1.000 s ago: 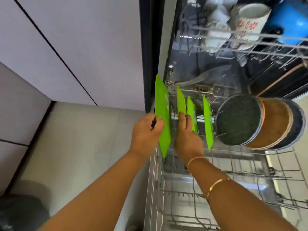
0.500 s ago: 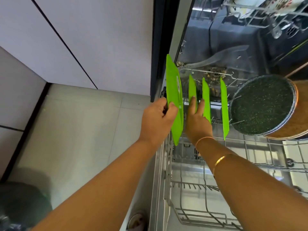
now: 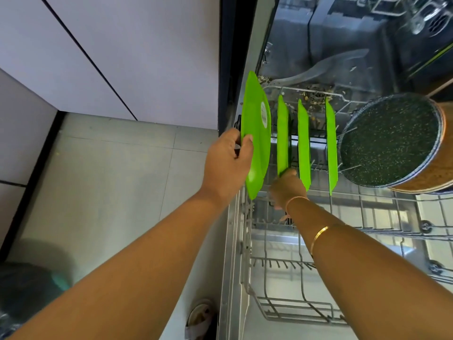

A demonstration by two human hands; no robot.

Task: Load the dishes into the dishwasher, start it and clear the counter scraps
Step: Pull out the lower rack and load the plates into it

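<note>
My left hand (image 3: 226,163) grips the rim of a large green plate (image 3: 257,133), held on edge at the left side of the dishwasher's lower rack (image 3: 289,312). Three more green plates stand on edge in the rack tines: the first (image 3: 282,133), the second (image 3: 304,143) and the third (image 3: 331,143). My right hand (image 3: 286,187) holds the lower edge of the first standing plate, its fingers mostly hidden behind the plate. A dark speckled pan (image 3: 389,141) with a wood-look outside lies on its side to the right of the plates.
The dishwasher tub behind the rack shows a spray arm (image 3: 326,69) and food scraps around the filter (image 3: 316,94). White cabinet fronts (image 3: 122,57) and a tiled floor (image 3: 110,180) lie to the left. A shoe (image 3: 201,317) shows at the bottom by the open door.
The view has tilted down and closer to the rack. My right hand slid down from between the standing plates to the bottom edge of the first one. My left hand keeps its grip on the large plate.
</note>
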